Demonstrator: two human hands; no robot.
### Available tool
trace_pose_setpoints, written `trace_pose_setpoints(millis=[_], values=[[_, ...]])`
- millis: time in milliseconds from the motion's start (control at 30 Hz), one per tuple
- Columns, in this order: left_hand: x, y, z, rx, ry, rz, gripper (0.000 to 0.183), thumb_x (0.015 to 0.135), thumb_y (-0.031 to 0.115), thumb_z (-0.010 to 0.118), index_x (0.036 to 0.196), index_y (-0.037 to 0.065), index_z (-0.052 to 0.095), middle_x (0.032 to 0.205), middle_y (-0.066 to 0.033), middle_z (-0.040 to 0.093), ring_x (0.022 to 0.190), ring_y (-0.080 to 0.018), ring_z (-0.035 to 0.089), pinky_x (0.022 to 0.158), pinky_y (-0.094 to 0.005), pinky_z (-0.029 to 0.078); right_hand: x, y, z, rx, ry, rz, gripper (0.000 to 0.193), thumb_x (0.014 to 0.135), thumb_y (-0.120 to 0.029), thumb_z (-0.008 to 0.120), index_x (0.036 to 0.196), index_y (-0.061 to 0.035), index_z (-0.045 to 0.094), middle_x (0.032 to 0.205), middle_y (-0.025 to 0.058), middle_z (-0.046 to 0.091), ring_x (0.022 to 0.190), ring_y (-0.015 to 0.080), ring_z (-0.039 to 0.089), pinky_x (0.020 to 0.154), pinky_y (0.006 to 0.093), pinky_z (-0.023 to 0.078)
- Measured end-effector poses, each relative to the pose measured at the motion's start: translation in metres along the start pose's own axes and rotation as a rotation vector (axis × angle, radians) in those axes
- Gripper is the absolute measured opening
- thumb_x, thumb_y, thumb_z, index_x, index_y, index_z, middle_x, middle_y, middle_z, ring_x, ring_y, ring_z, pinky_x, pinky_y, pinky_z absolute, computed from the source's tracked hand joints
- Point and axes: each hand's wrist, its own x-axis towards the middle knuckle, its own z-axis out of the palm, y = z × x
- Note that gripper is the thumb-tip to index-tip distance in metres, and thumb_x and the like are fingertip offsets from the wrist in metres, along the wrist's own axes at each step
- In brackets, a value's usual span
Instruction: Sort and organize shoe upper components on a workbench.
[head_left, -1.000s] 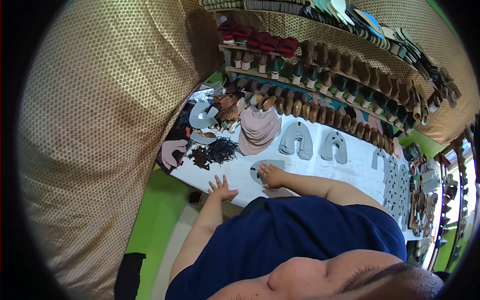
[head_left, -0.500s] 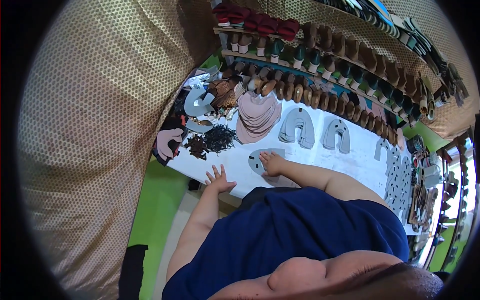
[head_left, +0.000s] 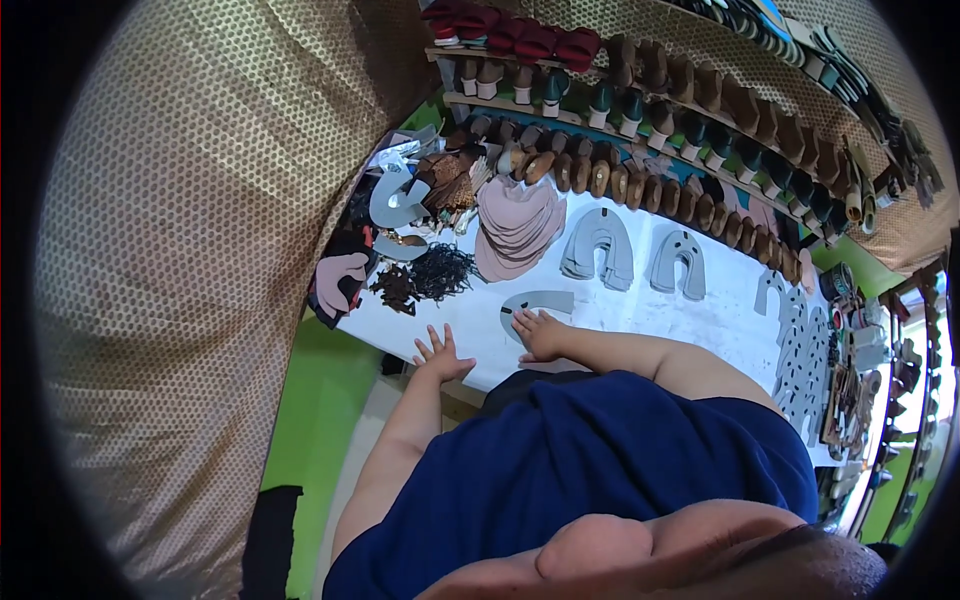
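Note:
On the white tabletop [head_left: 470, 335] in front of me lies a flat grey U-shaped cut piece [head_left: 550, 300] with a small dark patch on its curve. My right hand [head_left: 540, 335] rests palm down over its near side, fingers stretched out, covering part of it. My left hand [head_left: 441, 357] lies by the table's near edge, fingers spread and nothing in it. Past the grey piece are a fanned stack of pinkish pieces [head_left: 518, 228] and two stacks of grey U-shaped pieces, one nearer [head_left: 598, 250] and one farther right [head_left: 678, 265].
Dark strips [head_left: 440, 272] and small brown pieces [head_left: 395, 288] lie left of the pink stack, beside scraps. Rows of brown shoe parts [head_left: 620, 185] line the back under shoe shelves [head_left: 570, 115]. Grey pieces with dark patches [head_left: 800, 350] cover the right end. A patterned curtain [head_left: 190, 250] hangs left.
My right hand has shifted slightly toward me over the grey piece, baring more of its far side. My left hand stays spread at the table edge.

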Motion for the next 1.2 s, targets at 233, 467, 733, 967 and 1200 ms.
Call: trace_pose_setpoints(millis=[233,467,733,967,1200], values=[[0.000,-0.001,-0.001,-0.012,-0.013,0.009,0.121,0.076,0.065,0.067,0.154,0.026,-0.017,0.158,-0.0160,-0.027,0.142,-0.0510,-0.022,0.111,-0.0674,-0.001,0.008,0.007,-0.003,0.052,0.066,0.065,0.090,0.093,-0.062,0.043,0.153,-0.0005,0.016,0.161,0.0190,0.011,0.149,0.0331,0.012,0.120,0.0485,0.012],[0.004,-0.006,0.002,-0.015,0.002,0.039,0.125,0.074,0.067,0.068,0.154,0.024,-0.017,0.157,-0.0196,-0.026,0.140,-0.0539,-0.022,0.110,-0.0696,0.001,0.013,0.003,0.002,0.062,0.049,0.071,0.089,0.093,-0.063,0.041,0.154,-0.0033,0.016,0.162,0.0167,0.012,0.150,0.0310,0.012,0.120,0.0483,0.008],[0.003,-0.005,-0.001,-0.025,-0.027,0.026,0.122,0.075,0.066,0.067,0.154,0.026,-0.017,0.157,-0.0164,-0.029,0.141,-0.0516,-0.023,0.111,-0.0676,-0.001,0.006,0.002,-0.010,0.032,0.045,0.116,0.087,0.093,-0.059,0.046,0.155,-0.0076,0.015,0.162,0.0136,0.012,0.150,0.0300,0.013,0.119,0.0534,0.009],[0.005,-0.006,-0.003,-0.023,-0.036,0.031,0.123,0.075,0.067,0.067,0.154,0.025,-0.018,0.157,-0.0174,-0.029,0.141,-0.0526,-0.023,0.111,-0.0681,0.000,0.009,0.014,-0.007,0.028,0.049,0.149,0.084,0.095,-0.057,0.044,0.156,-0.0091,0.011,0.164,0.0106,0.008,0.151,0.0272,0.010,0.119,0.0541,0.004],[0.004,-0.008,-0.002,-0.023,-0.040,0.041,0.123,0.075,0.069,0.066,0.154,0.025,-0.018,0.157,-0.0184,-0.028,0.141,-0.0537,-0.021,0.110,-0.0690,0.000,0.004,0.002,0.000,0.052,0.029,0.049,0.089,0.092,-0.059,0.047,0.156,-0.0087,0.012,0.163,0.0127,0.009,0.150,0.0287,0.011,0.117,0.0610,0.006]])
